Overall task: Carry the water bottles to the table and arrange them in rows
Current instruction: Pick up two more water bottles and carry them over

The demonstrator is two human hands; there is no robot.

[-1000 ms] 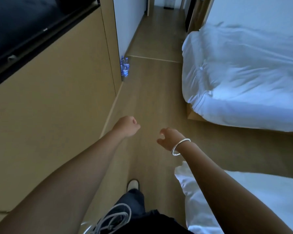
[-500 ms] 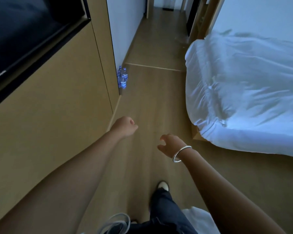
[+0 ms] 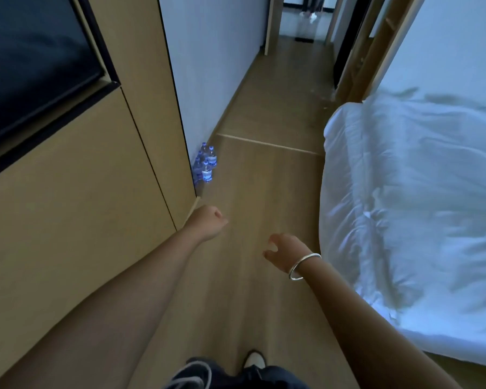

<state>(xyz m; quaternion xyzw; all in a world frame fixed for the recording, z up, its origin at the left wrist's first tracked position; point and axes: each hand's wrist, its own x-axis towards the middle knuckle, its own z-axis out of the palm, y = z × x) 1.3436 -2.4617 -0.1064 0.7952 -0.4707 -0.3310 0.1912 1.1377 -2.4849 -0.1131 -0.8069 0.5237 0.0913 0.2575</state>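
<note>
A person's 2 bare arms reach forward over a wooden floor (image 3: 253, 192). The left hand (image 3: 208, 221) is curled into a loose fist with nothing in its grip. The right hand (image 3: 284, 249), with a silver bangle (image 3: 302, 266) on the wrist, has relaxed, half-curled fingers and also holds nothing. A cluster of water bottles (image 3: 204, 165), perhaps 5, stands on the floor against the white wall (image 3: 208, 66), ahead of the hands. A white bed (image 3: 418, 206) lies to the right. No desk is visible. The bottles are uncollected, so carrying and arranging all seem left to do.
</note>
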